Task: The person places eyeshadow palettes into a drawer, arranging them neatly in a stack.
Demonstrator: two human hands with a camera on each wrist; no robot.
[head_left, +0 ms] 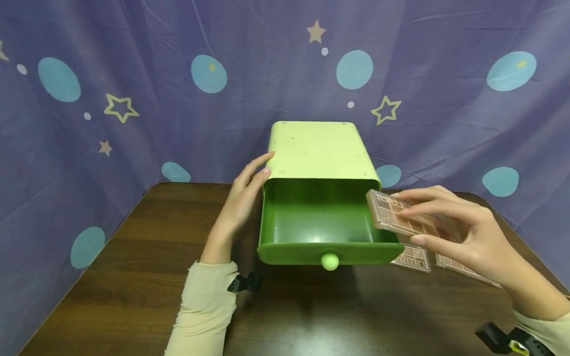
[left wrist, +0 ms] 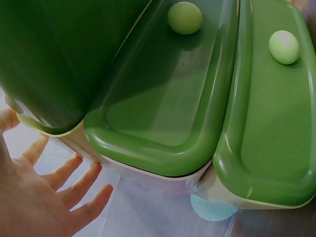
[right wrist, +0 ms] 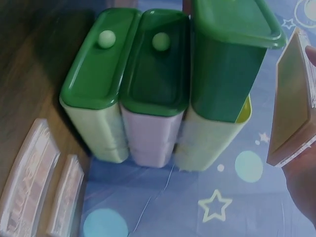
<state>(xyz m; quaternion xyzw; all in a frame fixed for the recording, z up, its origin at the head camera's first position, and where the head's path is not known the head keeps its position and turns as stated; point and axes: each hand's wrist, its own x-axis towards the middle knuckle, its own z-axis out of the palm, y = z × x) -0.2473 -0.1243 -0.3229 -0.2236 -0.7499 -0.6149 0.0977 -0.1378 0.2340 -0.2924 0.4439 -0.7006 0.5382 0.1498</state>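
A desktop drawer unit (head_left: pixel 318 148) with a pale top stands mid-table. Its green top drawer (head_left: pixel 294 253) is pulled out, and the inside visible in the head view is bare. My left hand (head_left: pixel 238 202) touches the unit's left side with fingers extended; in the left wrist view that hand (left wrist: pixel 44 197) has its fingers spread beside the casing. Between thumb and fingers my right hand (head_left: pixel 472 230) holds a clear-cased eyeshadow palette (head_left: pixel 389 215), tilted above the drawer's right edge. The palette (right wrist: pixel 291 94) also appears at the right in the right wrist view.
More palettes lie on the dark wooden table (head_left: pixel 111 267) right of the unit, one (head_left: pixel 414 258) near the drawer front and another (head_left: pixel 467 271) below my right hand. Two lower drawers, a middle one (right wrist: pixel 155 74) and a bottom one (right wrist: pixel 98 69), are closed. A patterned curtain (head_left: pixel 276 74) hangs behind.
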